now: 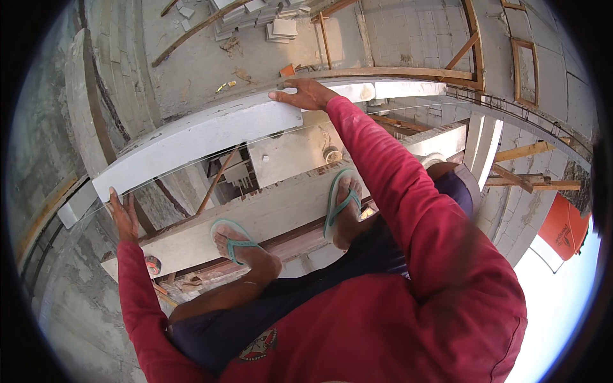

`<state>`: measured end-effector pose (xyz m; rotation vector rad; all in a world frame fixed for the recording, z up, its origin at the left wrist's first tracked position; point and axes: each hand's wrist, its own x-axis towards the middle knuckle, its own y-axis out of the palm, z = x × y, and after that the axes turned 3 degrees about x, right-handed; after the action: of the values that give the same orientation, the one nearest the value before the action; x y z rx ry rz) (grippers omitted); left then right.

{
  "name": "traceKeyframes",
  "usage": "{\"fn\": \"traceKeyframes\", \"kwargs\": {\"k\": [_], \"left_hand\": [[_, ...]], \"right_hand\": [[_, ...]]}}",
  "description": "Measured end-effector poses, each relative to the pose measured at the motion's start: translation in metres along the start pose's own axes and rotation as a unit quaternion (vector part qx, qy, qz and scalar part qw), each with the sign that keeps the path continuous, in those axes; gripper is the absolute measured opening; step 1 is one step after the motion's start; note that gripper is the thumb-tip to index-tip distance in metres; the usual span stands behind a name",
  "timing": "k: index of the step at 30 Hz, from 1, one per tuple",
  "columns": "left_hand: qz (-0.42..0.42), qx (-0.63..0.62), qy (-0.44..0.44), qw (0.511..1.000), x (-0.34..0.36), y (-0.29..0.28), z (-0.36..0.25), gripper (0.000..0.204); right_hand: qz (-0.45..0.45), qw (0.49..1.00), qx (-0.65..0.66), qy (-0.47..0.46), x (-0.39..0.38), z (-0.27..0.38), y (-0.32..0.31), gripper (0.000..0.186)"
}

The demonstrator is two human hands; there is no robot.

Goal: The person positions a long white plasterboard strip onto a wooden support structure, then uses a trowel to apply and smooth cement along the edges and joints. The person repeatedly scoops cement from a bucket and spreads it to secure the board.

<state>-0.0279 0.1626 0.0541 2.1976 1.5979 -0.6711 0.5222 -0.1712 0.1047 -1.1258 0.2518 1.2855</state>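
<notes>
A long white wall block (pixel 211 131) lies along the top of a wall course, spanning between my two hands. At its near left corner is my left hand (pixel 124 217), fingers pressed against the end face. My right hand (pixel 308 96) grips the far top edge close to the right end, index finger stretched along it. A thin string line (pixel 246 143) runs just along the near face of the block. More white blocks (pixel 408 88) continue the row to the right, and my right forearm partly covers the row there.
My sandalled feet stand on a wooden plank (pixel 287 201) high above a floor. A small orange-and-black round object (pixel 152 265) sits at the plank's left end. An orange bucket (pixel 563 226) hangs at the right. Stacked pale blocks (pixel 281 29) and timber braces (pixel 198 32) lie below.
</notes>
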Motion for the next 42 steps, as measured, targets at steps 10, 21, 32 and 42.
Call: {"fn": "traceKeyframes", "kwargs": {"k": [10,21,32,42], "left_hand": [[0.052,0.056,-0.035,0.996,0.017,-0.002,-0.014,0.084],[0.046,0.137,-0.071,0.987,0.005,0.007,-0.034,0.106],[0.049,0.111,-0.111,0.986,0.014,0.005,-0.050,0.102],[0.061,0.103,-0.147,0.982,0.008,0.003,-0.041,0.096]], "right_hand": [[0.007,0.995,0.099,0.029,0.015,-0.024,0.037,0.103],[-0.099,0.995,-0.006,-0.012,0.033,-0.025,0.043,0.084],[-0.108,0.994,-0.005,-0.013,0.048,-0.038,0.053,0.086],[-0.040,0.998,0.020,0.042,0.022,-0.016,0.051,0.100]]}}
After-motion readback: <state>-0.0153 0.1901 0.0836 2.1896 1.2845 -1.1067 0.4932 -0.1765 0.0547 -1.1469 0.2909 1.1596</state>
